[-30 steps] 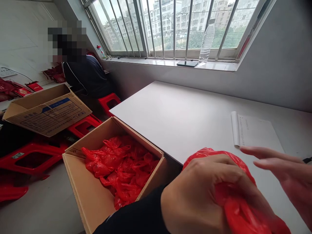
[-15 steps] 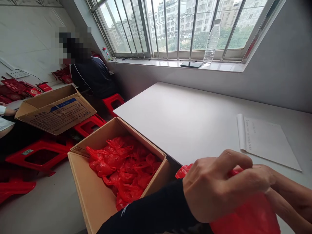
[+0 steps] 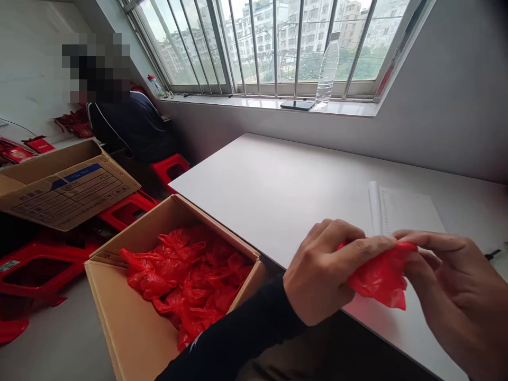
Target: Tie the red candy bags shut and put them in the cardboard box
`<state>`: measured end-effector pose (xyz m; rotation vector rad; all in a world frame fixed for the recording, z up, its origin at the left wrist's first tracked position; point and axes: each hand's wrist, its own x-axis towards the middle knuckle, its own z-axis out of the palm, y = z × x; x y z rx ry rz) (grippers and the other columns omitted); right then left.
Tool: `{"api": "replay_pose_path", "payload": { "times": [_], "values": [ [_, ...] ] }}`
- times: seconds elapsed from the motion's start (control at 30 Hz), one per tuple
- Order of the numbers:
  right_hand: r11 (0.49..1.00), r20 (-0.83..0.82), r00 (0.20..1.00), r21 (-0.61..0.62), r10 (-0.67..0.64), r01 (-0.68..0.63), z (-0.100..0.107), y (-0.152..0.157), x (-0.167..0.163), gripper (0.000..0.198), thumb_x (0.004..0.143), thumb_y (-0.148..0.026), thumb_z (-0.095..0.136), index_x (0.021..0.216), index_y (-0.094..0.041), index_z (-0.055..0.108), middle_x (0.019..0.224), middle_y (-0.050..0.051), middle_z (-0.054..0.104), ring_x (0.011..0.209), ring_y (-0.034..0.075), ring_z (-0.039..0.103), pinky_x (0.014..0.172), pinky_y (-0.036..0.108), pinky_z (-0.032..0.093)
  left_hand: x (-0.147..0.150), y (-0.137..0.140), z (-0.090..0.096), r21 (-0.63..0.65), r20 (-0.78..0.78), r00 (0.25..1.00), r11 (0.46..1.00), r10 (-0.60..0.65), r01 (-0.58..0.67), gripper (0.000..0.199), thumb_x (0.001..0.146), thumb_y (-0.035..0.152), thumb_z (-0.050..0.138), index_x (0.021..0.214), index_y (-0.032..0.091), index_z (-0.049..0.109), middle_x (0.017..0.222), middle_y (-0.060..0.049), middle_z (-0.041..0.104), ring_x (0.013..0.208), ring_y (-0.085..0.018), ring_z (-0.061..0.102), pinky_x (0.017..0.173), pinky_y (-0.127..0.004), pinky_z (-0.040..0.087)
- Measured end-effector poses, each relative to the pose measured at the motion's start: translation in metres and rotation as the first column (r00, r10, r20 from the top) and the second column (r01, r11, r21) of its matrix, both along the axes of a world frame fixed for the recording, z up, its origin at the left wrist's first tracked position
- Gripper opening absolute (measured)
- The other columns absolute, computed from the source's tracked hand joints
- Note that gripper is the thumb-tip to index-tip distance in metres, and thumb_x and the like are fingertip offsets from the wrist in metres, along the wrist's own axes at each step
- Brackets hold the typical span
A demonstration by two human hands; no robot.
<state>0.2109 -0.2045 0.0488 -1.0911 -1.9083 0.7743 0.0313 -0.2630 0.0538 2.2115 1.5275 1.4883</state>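
Raised since before, both hands' grip (image 3: 323, 275) (image 3: 456, 296) pinch red bag (image 3: 379, 275) over table edge (image 3: 254, 248); tabletop beyond open.

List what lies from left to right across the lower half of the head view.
Red stool → open cardboard box of red bags → left hand → red plastic bag pinched by both hands → right hand.

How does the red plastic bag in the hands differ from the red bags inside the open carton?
The red plastic bag is a single one, pinched between the left hand and the right hand above the white table; the red bags are many, heaped loose in the open carton beside the table. Both are crumpled, thin and the same red.
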Motion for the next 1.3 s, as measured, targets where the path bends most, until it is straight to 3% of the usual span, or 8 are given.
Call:
{"api": "replay_pose_path", "payload": {
  "times": [0.1,0.17,0.33,0.47,0.63,0.73,1.03,1.3],
  "values": [
    [0.999,-0.011,1.0,0.052,-0.007,0.008,0.001,0.001,-0.007,0.027,0.097,-0.054,0.052,0.111,-0.031,0.058,0.121,0.006,0.066,0.101,0.028,0.069,0.078,0.041,0.061,-0.001,0.005,-0.005,-0.022,0.052,0.999,1.0,-0.009,0.011,0.052,0.084,0.002,0.061,0.132,0.021,0.065,0.103,-0.006,0.062,0.095,-0.017,0.063,0.086,-0.031,0.059],
    [0.999,-0.029,1.0,0.051,0.005,-0.004,0.005,0.001,-0.009,0.026,0.096,-0.053,0.055,0.108,-0.03,0.058,0.111,0.007,0.067,0.093,0.025,0.07,0.063,0.033,0.059,0.0,0.008,-0.006,-0.037,0.084,0.996,0.999,-0.001,0.004,0.052,0.082,0.0,0.06,0.129,0.019,0.066,0.102,-0.006,0.061,0.092,-0.016,0.063,0.082,-0.029,0.059],
    [0.986,-0.06,0.997,-0.155,0.044,-0.053,0.017,0.001,-0.016,0.025,0.097,-0.053,0.056,0.105,-0.03,0.052,0.087,0.003,0.064,0.062,0.017,0.06,0.036,0.023,0.036,-0.001,0.016,-0.003,-0.108,0.13,0.991,0.993,-0.026,0.04,0.047,0.083,0.0,0.058,0.125,0.019,0.068,0.096,-0.005,0.062,0.084,-0.014,0.063,0.074,-0.027,0.056],
    [0.936,-0.13,0.971,-0.269,0.199,-0.228,0.016,0.012,-0.021,0.022,0.103,-0.051,0.048,0.108,-0.03,0.045,0.07,-0.005,0.058,0.048,0.011,0.041,0.042,0.024,0.034,-0.007,0.021,0.004,-0.227,0.2,0.978,0.968,-0.057,0.103,0.038,0.086,0.002,0.059,0.119,0.02,0.067,0.097,-0.004,0.067,0.084,-0.013,0.065,0.074,-0.025,0.054],
    [0.888,-0.156,0.944,-0.322,0.292,-0.328,0.013,0.029,-0.02,0.025,0.103,-0.046,0.051,0.122,-0.03,0.049,0.086,-0.002,0.066,0.07,0.015,0.06,0.063,0.028,0.05,-0.014,0.026,0.003,-0.256,0.266,0.964,0.966,0.03,0.04,0.028,0.087,0.001,0.054,0.104,0.023,0.059,0.098,0.002,0.068,0.083,-0.011,0.064,0.074,-0.024,0.051],
    [0.86,-0.12,0.923,-0.336,0.365,-0.384,0.017,0.033,-0.018,0.021,0.103,-0.042,0.051,0.116,-0.028,0.06,0.099,0.001,0.069,0.082,0.015,0.064,0.072,0.03,0.052,-0.013,0.029,0.0,-0.216,0.25,0.966,0.976,0.062,-0.007,0.029,0.086,0.0,0.052,0.101,0.025,0.056,0.093,0.004,0.064,0.079,-0.01,0.062,0.07,-0.023,0.049],
    [0.924,-0.143,0.956,-0.255,0.257,-0.286,0.023,0.024,-0.016,0.019,0.103,-0.043,0.051,0.105,-0.028,0.063,0.101,0.002,0.068,0.087,0.017,0.066,0.073,0.028,0.057,-0.008,0.027,0.007,-0.248,0.335,0.942,0.964,-0.007,0.095,0.026,0.085,0.003,0.057,0.1,0.023,0.064,0.093,-0.001,0.068,0.08,-0.015,0.063,0.07,-0.032,0.05],
    [0.896,-0.117,0.955,-0.329,0.273,-0.297,0.007,0.013,-0.012,0.035,0.095,-0.05,0.062,0.123,-0.029,0.066,0.111,0.008,0.073,0.084,0.022,0.072,0.069,0.029,0.065,0.002,0.018,-0.006,-0.185,0.375,0.916,0.98,0.144,-0.078,0.024,0.081,0.01,0.06,0.097,0.025,0.05,0.083,0.002,0.057,0.067,-0.013,0.053,0.06,-0.03,0.047]
  ]
}}
